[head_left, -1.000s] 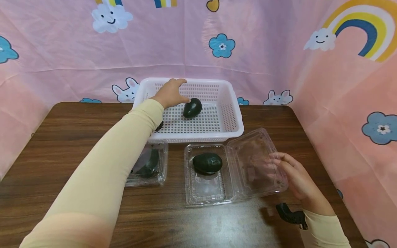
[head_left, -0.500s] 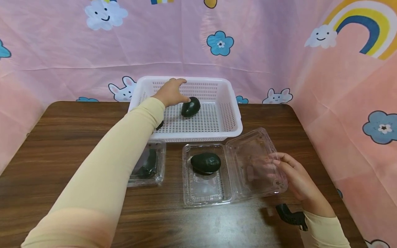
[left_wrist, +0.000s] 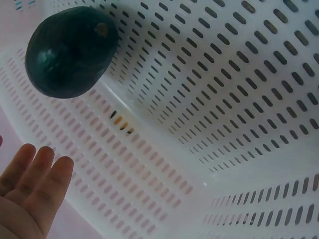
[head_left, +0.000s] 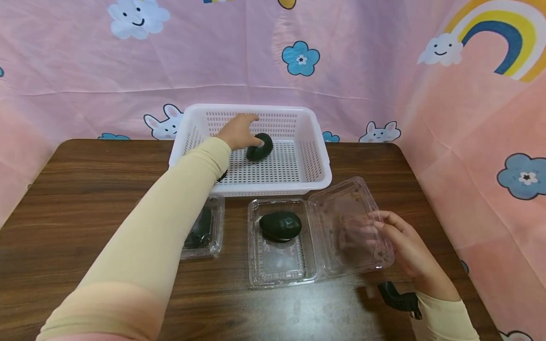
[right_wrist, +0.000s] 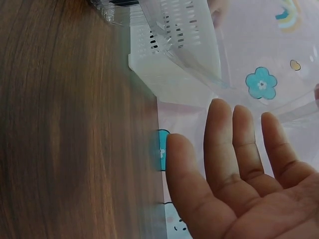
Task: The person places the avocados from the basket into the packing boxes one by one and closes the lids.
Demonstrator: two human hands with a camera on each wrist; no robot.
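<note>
My left hand [head_left: 239, 131] reaches into the white basket [head_left: 322, 177], its thumb overlapping a dark green avocado [head_left: 260, 148] in the head view. The left wrist view shows straight fingers [left_wrist: 52, 184] apart from that avocado [left_wrist: 72, 52]. On the right, my right hand [head_left: 403, 241] pinches the edge of the raised clear lid [head_left: 350, 227] of a plastic clamshell [head_left: 251, 265]. One avocado [head_left: 280, 226] lies in its base. The right wrist view has the lid's edge by the fingertips of my right hand [right_wrist: 244, 184].
Left of the open clamshell, a second clear container [head_left: 218, 237] holds a dark avocado [head_left: 200, 229], partly hidden by my sleeve. Another dark thing [head_left: 222, 176] shows in the basket beside my forearm. The wooden table [head_left: 85, 199] meets a printed cloth wall [head_left: 362, 85].
My left hand has shifted slightly toward the avocado in the basket, its thumb now overlapping it more. The right hand and lid hold still; the head view has turned slightly.
</note>
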